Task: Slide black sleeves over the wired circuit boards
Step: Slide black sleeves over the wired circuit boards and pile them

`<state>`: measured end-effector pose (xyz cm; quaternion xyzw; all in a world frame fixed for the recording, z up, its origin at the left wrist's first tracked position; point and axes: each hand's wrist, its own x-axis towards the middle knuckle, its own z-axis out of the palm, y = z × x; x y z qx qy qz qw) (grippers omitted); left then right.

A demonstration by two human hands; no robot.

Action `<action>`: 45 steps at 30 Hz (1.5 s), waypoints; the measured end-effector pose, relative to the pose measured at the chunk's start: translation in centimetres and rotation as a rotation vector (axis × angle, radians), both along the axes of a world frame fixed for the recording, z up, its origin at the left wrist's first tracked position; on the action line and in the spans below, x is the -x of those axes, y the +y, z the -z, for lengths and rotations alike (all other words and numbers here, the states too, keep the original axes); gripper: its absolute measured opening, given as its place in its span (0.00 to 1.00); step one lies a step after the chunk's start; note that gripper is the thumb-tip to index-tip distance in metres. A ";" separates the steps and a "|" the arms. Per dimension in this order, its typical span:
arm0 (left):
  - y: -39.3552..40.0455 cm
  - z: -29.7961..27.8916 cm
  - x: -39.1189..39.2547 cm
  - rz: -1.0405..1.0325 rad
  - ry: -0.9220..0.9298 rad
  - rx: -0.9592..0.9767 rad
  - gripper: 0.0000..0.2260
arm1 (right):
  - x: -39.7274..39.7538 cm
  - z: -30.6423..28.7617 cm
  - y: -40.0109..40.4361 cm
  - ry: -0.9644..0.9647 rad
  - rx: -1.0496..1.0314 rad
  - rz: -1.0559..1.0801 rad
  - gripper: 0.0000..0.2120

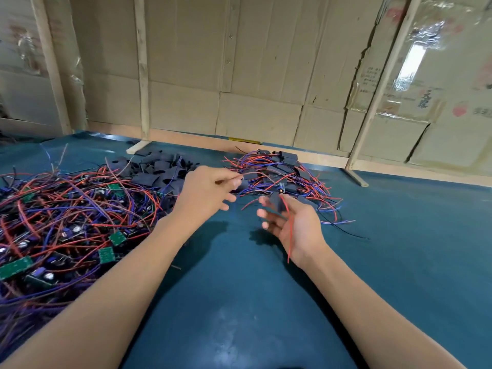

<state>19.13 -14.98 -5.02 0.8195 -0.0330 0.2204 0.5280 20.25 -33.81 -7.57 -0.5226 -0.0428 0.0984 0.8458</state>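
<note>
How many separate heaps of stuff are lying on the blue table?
3: bare wired boards at left, empty black sleeves at the back middle, sleeved boards at right behind the hands. More may lie outside the picture.

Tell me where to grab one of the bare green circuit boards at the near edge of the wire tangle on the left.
Take the green circuit board by its two long edges, coming down from above on the right side, which faces bare blue mat. It lies flat, face up at the edge of the red and purple wire pile, so its edges look reachable. Its wires run back into the tangle, so lift slowly.
</note>
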 end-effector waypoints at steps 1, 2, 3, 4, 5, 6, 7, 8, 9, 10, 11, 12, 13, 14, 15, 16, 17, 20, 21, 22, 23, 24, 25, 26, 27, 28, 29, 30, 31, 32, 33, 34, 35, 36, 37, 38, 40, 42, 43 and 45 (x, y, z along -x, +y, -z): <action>0.0 0.6 0.1 -0.025 -0.040 -0.121 0.10 | -0.1 -0.1 -0.4 0.037 -0.029 -0.007 0.12; 0.1 1.1 0.2 -0.053 -0.101 -0.303 0.12 | -0.3 -0.2 -0.7 0.074 -0.056 -0.017 0.10; 0.1 1.5 0.4 -0.069 -0.169 -0.484 0.13 | -0.5 -0.2 -1.1 0.103 -0.073 -0.020 0.09; 0.0 1.9 0.6 -0.070 -0.211 -0.599 0.14 | -0.7 -0.2 -1.4 0.121 -0.070 -0.015 0.07; 0.0 2.2 0.8 -0.066 -0.201 -0.651 0.15 | -0.9 -0.2 -1.7 0.127 -0.052 -0.007 0.05; 0.0 2.3 0.9 -0.074 -0.174 -0.677 0.15 | -1.0 -0.2 -1.8 0.122 -0.027 -0.006 0.04; 0.0 2.4 0.9 -0.091 -0.150 -0.693 0.15 | -1.1 -0.1 -2.0 0.116 -0.004 -0.011 0.04; -0.1 2.6 0.9 -0.102 -0.115 -0.712 0.16 | -1.2 -0.1 -2.1 0.111 0.016 -0.021 0.05; -0.2 2.7 0.8 -0.111 -0.070 -0.743 0.18 | -1.2 -0.1 -2.2 0.107 0.035 -0.034 0.05; -0.3 2.8 0.7 -0.124 -0.041 -0.785 0.21 | -1.1 -0.1 -2.2 0.104 0.053 -0.047 0.05; -0.2 2.8 0.6 -0.149 -0.026 -0.822 0.25 | -1.0 -0.1 -2.2 0.098 0.066 -0.055 0.04; -0.1 2.8 0.5 -0.181 -0.041 -0.820 0.28 | -0.9 -0.1 -2.2 0.089 0.073 -0.056 0.04; -0.2 2.5 0.7 -0.214 -0.080 -0.797 0.30 | -0.9 -0.1 -2.2 0.080 0.075 -0.049 0.05; -0.2 2.2 1.0 -0.233 -0.160 -0.767 0.29 | -0.8 -0.2 -2.2 0.072 0.074 -0.038 0.05; -0.4 1.8 1.3 -0.229 -0.265 -0.763 0.27 | -0.7 -0.2 -2.1 0.063 0.074 -0.027 0.05; -0.5 1.5 1.7 -0.213 -0.389 -0.788 0.23 | -0.7 -0.3 -2.1 0.054 0.074 -0.020 0.05; -0.7 1.2 2.1 -0.192 -0.511 -0.833 0.19 | -0.6 -0.3 -2.1 0.045 0.074 -0.014 0.05; -1.3 0.7 2.6 -0.106 -0.666 -0.988 0.15 | -0.5 -0.4 -1.9 0.029 0.072 0.020 0.04; -1.6 0.7 2.7 -0.101 -0.647 -1.018 0.14 | -0.4 -0.4 -1.8 0.023 0.073 0.031 0.04; -2.0 0.9 2.7 -0.103 -0.594 -1.053 0.13 | -0.4 -0.4 -1.7 0.012 0.080 0.036 0.04; -2.4 1.1 2.7 -0.106 -0.491 -1.077 0.13 | -0.3 -0.4 -1.6 -0.003 0.096 0.035 0.04; -2.9 1.3 2.7 -0.110 -0.368 -1.072 0.14 | -0.2 -0.4 -1.6 -0.023 0.120 0.029 0.05; -3.3 1.5 2.6 -0.121 -0.266 -1.017 0.15 | -0.1 -0.5 -1.5 -0.050 0.153 0.015 0.06; -3.6 1.6 2.5 -0.131 -0.191 -0.926 0.16 | -0.1 -0.5 -1.3 -0.080 0.190 -0.006 0.07; -3.8 1.7 2.5 -0.134 -0.137 -0.820 0.17 | 0.1 -0.4 -1.2 -0.108 0.223 -0.033 0.08; -3.8 2.0 2.5 -0.123 -0.112 -0.733 0.19 | 0.2 -0.4 -1.0 -0.131 0.249 -0.062 0.10; -3.8 2.1 2.4 -0.087 -0.118 -0.656 0.20 | 0.2 -0.3 -0.9 -0.150 0.266 -0.089 0.11; -3.8 2.1 2.3 -0.038 -0.138 -0.573 0.20 | 0.3 -0.2 -0.8 -0.164 0.280 -0.115 0.12; -3.6 2.2 2.3 0.010 -0.167 -0.479 0.19 | 0.4 -0.1 -0.7 -0.176 0.293 -0.138 0.12; -3.5 2.1 2.2 0.042 -0.194 -0.390 0.17 | 0.4 0.0 -0.6 -0.188 0.303 -0.159 0.12; -3.4 2.1 2.1 0.058 -0.200 -0.321 0.15 | 0.5 0.1 -0.6 -0.200 0.310 -0.173 0.11; -3.3 2.1 1.9 0.072 -0.178 -0.269 0.14 | 0.5 0.1 -0.5 -0.208 0.314 -0.177 0.10; -3.3 2.1 1.8 0.089 -0.136 -0.213 0.14 | 0.4 0.1 -0.5 -0.209 0.315 -0.174 0.10; -3.3 2.1 1.7 0.108 -0.094 -0.127 0.13 | 0.4 0.1 -0.6 -0.209 0.317 -0.169 0.10; -3.4 2.0 1.8 0.130 -0.057 0.007 0.13 | 0.3 0.1 -0.6 -0.210 0.323 -0.165 0.10; -3.5 1.8 1.9 0.154 -0.016 0.181 0.12 | 0.3 0.0 -0.7 -0.214 0.333 -0.165 0.10; -3.8 1.5 1.9 0.213 0.080 0.565 0.12 | 0.5 -0.1 -0.6 -0.234 0.354 -0.187 0.06; -3.8 1.3 1.8 0.262 0.142 0.808 0.12 | 0.8 -0.1 -0.5 -0.254 0.375 -0.219 0.04; -3.7 1.3 1.8 0.278 0.157 0.879 0.13 | 0.9 -0.2 -0.4 -0.259 0.381 -0.230 0.05; -3.4 1.5 1.6 0.290 0.187 0.940 0.14 | 1.0 -0.3 -0.3 -0.263 0.377 -0.234 0.08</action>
